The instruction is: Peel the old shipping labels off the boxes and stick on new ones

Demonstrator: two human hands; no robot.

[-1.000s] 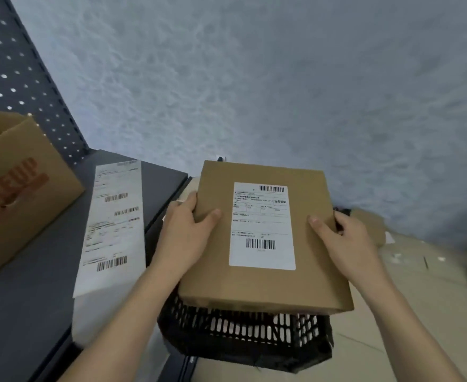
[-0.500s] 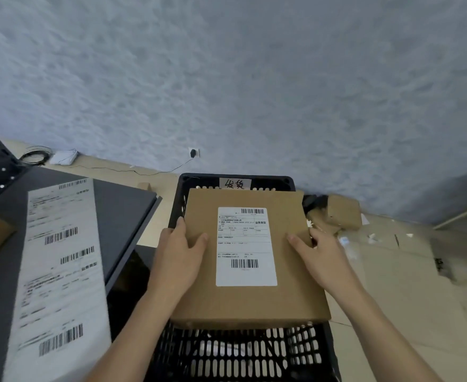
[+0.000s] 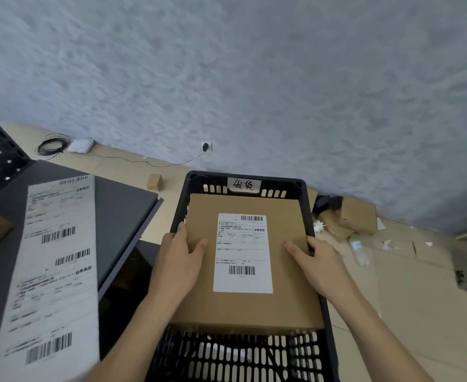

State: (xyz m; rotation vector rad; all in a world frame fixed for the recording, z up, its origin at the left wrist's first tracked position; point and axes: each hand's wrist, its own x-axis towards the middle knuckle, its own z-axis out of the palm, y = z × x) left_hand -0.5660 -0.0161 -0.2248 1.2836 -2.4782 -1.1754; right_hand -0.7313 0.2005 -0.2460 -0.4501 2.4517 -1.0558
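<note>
Dark grey surface (image 3: 122, 205) on the near left, with a long strip of printed labels (image 3: 56, 266) lying down it. Its print is blurred and its near end is cut off by the frame.

Right of that stands the black crate (image 3: 215, 177), and here's the news: the cardboard box (image 3: 290, 304), held up above the crate a second ago, has come down. It now sits low between the crate's walls, towards the far end.

The left hand (image 3: 178, 260) has the left edge and the right hand (image 3: 317, 260) the right edge. Each grip is closed on the box, thumb flat on top and fingers tucked over the side, out of sight.

A white shipping label (image 3: 242, 253) lies flat on the lid, no corner lifted. By that, I'd judge this box finished and being filed away, with another to follow.

Whether it already rests on anything, I cannot tell. The box hides what lies beneath it, though pale shapes show through the near lattice. The label's text is too small to read.

On the far rim is a handwritten tag (image 3: 244, 185). Beyond it a small carton (image 3: 154, 182) and cardboard scraps (image 3: 356, 215) lie on the floor, then comes the mottled wall (image 3: 254, 78).
</note>
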